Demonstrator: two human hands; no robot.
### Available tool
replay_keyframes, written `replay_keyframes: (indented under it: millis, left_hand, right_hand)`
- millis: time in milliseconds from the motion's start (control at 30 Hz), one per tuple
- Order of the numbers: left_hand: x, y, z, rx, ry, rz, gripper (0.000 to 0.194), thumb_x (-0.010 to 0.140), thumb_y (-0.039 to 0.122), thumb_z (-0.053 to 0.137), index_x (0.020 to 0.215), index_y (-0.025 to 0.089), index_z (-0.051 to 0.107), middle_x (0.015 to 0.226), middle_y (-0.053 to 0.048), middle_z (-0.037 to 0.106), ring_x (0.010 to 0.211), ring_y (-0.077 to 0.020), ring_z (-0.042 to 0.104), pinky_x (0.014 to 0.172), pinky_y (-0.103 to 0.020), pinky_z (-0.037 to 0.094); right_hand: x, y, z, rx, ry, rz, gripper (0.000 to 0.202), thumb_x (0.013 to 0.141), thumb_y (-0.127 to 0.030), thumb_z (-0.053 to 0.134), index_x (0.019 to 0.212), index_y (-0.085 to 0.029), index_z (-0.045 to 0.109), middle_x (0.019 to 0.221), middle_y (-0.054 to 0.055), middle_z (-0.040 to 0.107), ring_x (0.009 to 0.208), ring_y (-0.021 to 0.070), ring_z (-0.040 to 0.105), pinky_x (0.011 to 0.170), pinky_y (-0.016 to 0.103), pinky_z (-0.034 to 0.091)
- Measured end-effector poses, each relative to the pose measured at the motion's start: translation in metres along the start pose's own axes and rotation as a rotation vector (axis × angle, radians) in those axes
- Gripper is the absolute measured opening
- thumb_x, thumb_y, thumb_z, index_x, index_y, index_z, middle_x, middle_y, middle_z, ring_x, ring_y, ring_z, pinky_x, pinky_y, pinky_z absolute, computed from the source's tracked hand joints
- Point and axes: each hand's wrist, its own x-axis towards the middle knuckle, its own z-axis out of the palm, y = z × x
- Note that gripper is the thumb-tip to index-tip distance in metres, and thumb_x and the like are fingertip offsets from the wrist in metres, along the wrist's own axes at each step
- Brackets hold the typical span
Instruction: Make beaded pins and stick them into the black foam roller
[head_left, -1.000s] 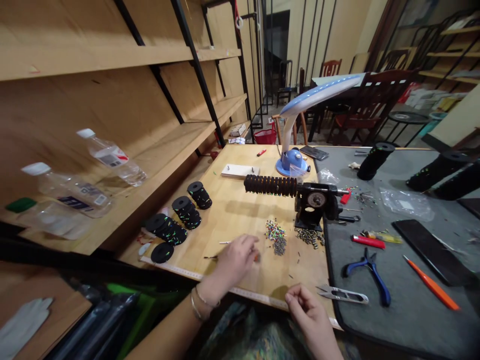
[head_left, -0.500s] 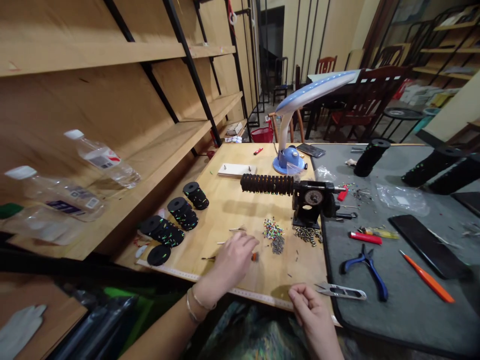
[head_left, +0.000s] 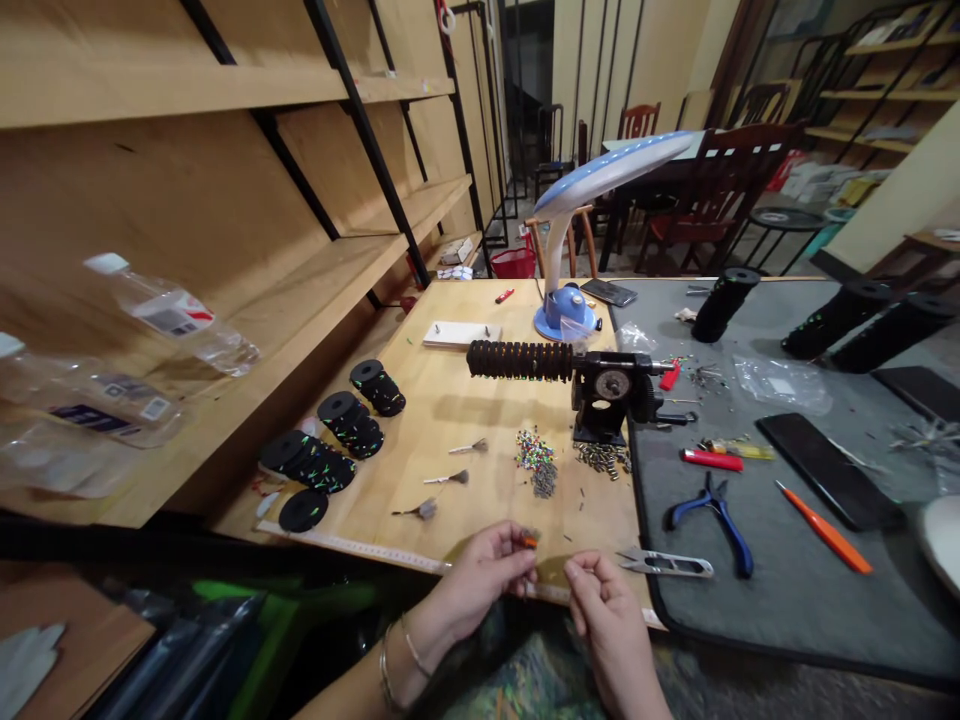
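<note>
My left hand (head_left: 487, 575) is closed near the table's front edge, pinching a small orange piece (head_left: 530, 542) with a darker end. Its exact kind is too small to tell. Just to the right, my right hand (head_left: 609, 612) is closed, thumb against forefinger; whatever lies in that pinch cannot be made out. The two hands are close but apart. Beyond my left hand lie three small feathery tufts on thin stems, the nearest tuft (head_left: 424, 510) being darkest. A pile of coloured beads (head_left: 534, 450) touches a heap of small grey pieces (head_left: 544, 480).
A black hand-cranked winder (head_left: 609, 385) carries a wrapped black roll (head_left: 519, 360). Black foam spools (head_left: 341, 415) stand left. On the grey mat (head_left: 720, 620) lie thread snips (head_left: 667, 564), blue-handled pliers (head_left: 712, 515), an orange tool (head_left: 825, 528) and a phone (head_left: 825, 470). A blue lamp (head_left: 564, 312) stands behind.
My left hand has drawn back and right toward my right hand, with the orange piece in its fingers. The tufts it partly covered now show. My right hand stays nearly in place.
</note>
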Motion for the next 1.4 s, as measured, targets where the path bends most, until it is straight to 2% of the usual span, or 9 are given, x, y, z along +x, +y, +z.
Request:
replay_keyframes:
  millis: [100,200,633,800,900,1067,1267,1400]
  left_hand:
    - [-0.007,-0.009,0.013,-0.179,0.014,-0.071,0.047,0.058,0.038,0.085,0.089,0.012,0.061,0.071,0.001,0.060,0.061,-0.0104,0.056,0.052,-0.020,0.039]
    - [-0.009,-0.012,0.019,-0.217,-0.002,-0.081,0.043,0.058,0.036,0.086,0.085,0.012,0.062,0.072,0.000,0.060,0.062,-0.0103,0.056,0.052,-0.020,0.039]
    - [-0.009,-0.016,0.022,-0.037,-0.038,-0.011,0.043,0.065,0.044,0.080,0.085,0.012,0.060,0.071,0.000,0.059,0.060,-0.0107,0.054,0.050,-0.021,0.039]
    - [-0.010,-0.018,0.023,-0.120,-0.055,-0.032,0.042,0.066,0.041,0.081,0.087,0.013,0.059,0.077,-0.001,0.061,0.065,-0.0114,0.057,0.055,-0.022,0.043]
    - [-0.011,-0.020,0.023,-0.179,-0.065,-0.022,0.039,0.067,0.037,0.081,0.088,0.014,0.057,0.078,0.000,0.061,0.066,-0.0109,0.058,0.058,-0.022,0.044]
    - [-0.011,-0.020,0.024,-0.086,-0.038,0.005,0.038,0.067,0.040,0.080,0.079,0.013,0.056,0.067,0.002,0.058,0.058,-0.0092,0.054,0.054,-0.021,0.042]
    - [-0.010,-0.021,0.023,0.016,0.014,0.021,0.040,0.069,0.048,0.075,0.076,0.014,0.055,0.062,0.002,0.058,0.054,-0.0093,0.052,0.053,-0.022,0.042]
    - [-0.010,-0.022,0.023,0.032,0.053,0.022,0.039,0.069,0.048,0.073,0.075,0.015,0.054,0.061,0.002,0.058,0.052,-0.0095,0.051,0.051,-0.022,0.042]
  right_hand:
    - [0.001,0.000,0.001,-0.034,-0.016,-0.011,0.053,0.065,-0.069,0.070,0.073,-0.018,0.055,0.038,-0.011,0.040,0.035,0.0045,0.029,0.039,0.017,0.019]
    - [0.001,0.000,0.002,-0.039,-0.029,-0.024,0.052,0.065,-0.067,0.071,0.073,-0.017,0.057,0.041,-0.009,0.045,0.035,0.0045,0.033,0.039,0.017,0.021]
    - [0.004,0.005,0.001,-0.033,-0.040,-0.031,0.050,0.065,-0.064,0.073,0.072,-0.016,0.059,0.041,-0.007,0.050,0.035,0.0052,0.037,0.037,0.017,0.025]
    - [0.002,0.001,0.002,-0.044,-0.026,-0.029,0.050,0.066,-0.064,0.072,0.073,-0.016,0.059,0.043,-0.006,0.051,0.036,0.0058,0.039,0.039,0.018,0.027]
    - [0.000,-0.002,0.003,-0.045,-0.015,-0.035,0.051,0.066,-0.065,0.071,0.072,-0.016,0.059,0.042,-0.008,0.047,0.037,0.0062,0.038,0.040,0.018,0.028]
    - [-0.004,-0.003,0.004,-0.047,-0.035,-0.010,0.052,0.065,-0.067,0.070,0.070,-0.017,0.057,0.041,-0.009,0.044,0.036,0.0065,0.035,0.039,0.019,0.026]
    - [-0.005,-0.003,0.004,-0.074,-0.029,-0.005,0.053,0.064,-0.068,0.071,0.068,-0.017,0.058,0.045,-0.006,0.051,0.036,0.0055,0.036,0.039,0.018,0.025]
    - [-0.008,-0.002,0.003,-0.080,-0.012,0.004,0.055,0.061,-0.071,0.070,0.064,-0.018,0.055,0.040,-0.008,0.046,0.034,0.0047,0.033,0.038,0.018,0.023]
